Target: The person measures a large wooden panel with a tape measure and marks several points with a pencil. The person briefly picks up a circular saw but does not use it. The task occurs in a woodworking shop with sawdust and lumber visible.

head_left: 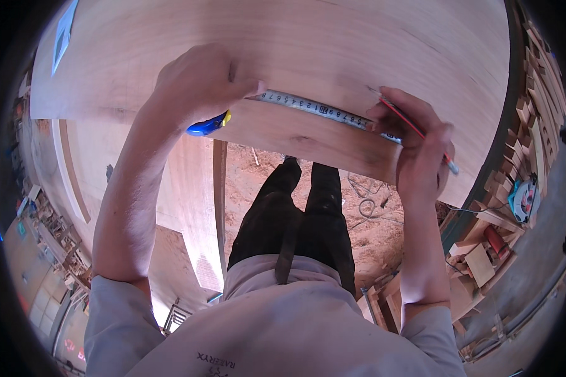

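Note:
A wide, smooth wooden board (333, 44) lies in front of me. My left hand (198, 78) is closed round a tape measure, whose blue case (206, 127) with a bit of yellow shows beneath the palm. From there the metal tape blade (311, 107) runs right, flat along the board close to its near edge. My right hand (421, 141) grips a red and black pencil (405, 117) at a slant, its point near the board just beyond the blade. Its fingers also rest at the blade's right stretch, and the blade's end is partly hidden there.
Paler boards (192, 188) lie at the left. Sawdust covers the floor (374, 245) by my legs, with a thin cable (366, 207) on it. Wood offcuts (481, 265) and a teal power tool (523, 200) are at the right. A blue-and-white sheet (63, 38) lies far left.

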`<state>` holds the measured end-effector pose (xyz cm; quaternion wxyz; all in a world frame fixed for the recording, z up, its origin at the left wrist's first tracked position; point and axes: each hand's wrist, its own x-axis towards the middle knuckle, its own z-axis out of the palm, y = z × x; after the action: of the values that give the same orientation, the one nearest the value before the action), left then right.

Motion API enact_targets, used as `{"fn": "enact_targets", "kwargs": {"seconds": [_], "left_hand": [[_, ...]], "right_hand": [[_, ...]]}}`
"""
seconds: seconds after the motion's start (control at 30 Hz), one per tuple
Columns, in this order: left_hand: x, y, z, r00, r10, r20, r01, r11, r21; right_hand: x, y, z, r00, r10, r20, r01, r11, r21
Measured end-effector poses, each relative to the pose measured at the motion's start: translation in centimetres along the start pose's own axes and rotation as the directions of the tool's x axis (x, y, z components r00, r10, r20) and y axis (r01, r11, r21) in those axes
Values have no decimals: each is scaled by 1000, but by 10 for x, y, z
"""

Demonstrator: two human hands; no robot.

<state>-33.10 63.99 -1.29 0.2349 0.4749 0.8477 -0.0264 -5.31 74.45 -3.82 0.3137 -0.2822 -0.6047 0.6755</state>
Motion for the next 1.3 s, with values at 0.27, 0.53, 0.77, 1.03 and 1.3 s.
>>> {"fn": "enact_targets", "kwargs": {"seconds": [0.27,0.53,0.77,1.03,1.3], "left_hand": [[0,0,1,1000,24,-3,-24,999,35],[-1,-4,9,997,36,-66,-30,996,80],[-4,-3,12,995,15,-94,-8,997,71],[-3,1,6,999,-3,-42,7,995,95],[-5,2,5,999,1,-40,2,997,75]], "right_hand": [[13,9,20,985,173,-30,-175,971,-164],[11,12,29,984,162,-77,-173,970,-172],[10,19,28,989,136,-63,-146,970,-195],[8,21,29,990,126,-69,-138,963,-231],[8,24,29,993,98,-61,-111,960,-255]]}}
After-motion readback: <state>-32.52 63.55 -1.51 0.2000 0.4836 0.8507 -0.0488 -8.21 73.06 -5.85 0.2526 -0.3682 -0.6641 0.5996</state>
